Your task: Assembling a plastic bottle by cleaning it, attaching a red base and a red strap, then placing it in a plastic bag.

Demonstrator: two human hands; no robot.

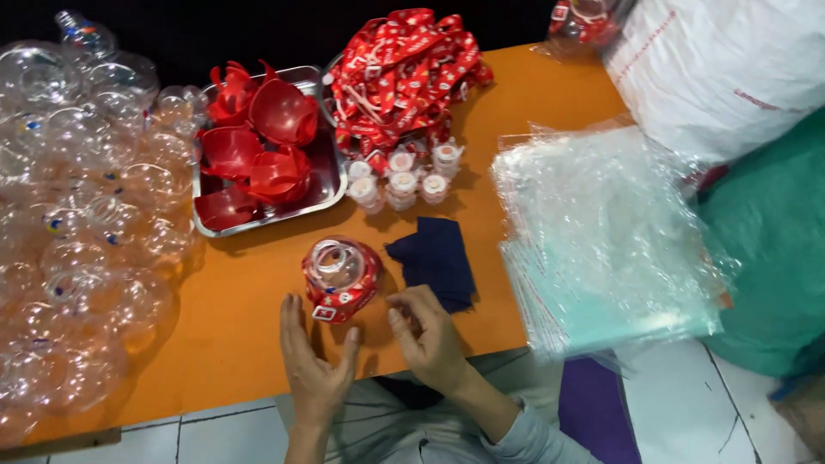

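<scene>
Close to the near edge of the orange table (249, 335), one clear bottle wrapped in a red strap (340, 277) stands between two hands: left hand (313, 365) fingers spread, right hand (430, 335) fingers loosely curled, neither gripping. Six small capped vials (401, 179) stand beyond one dark blue cloth (436, 258).

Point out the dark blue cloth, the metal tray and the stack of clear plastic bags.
dark blue cloth (436, 258), head view, middle of the fabric.
metal tray (329, 182), head view, right rim.
stack of clear plastic bags (601, 232), head view, top sheet's middle.
</scene>
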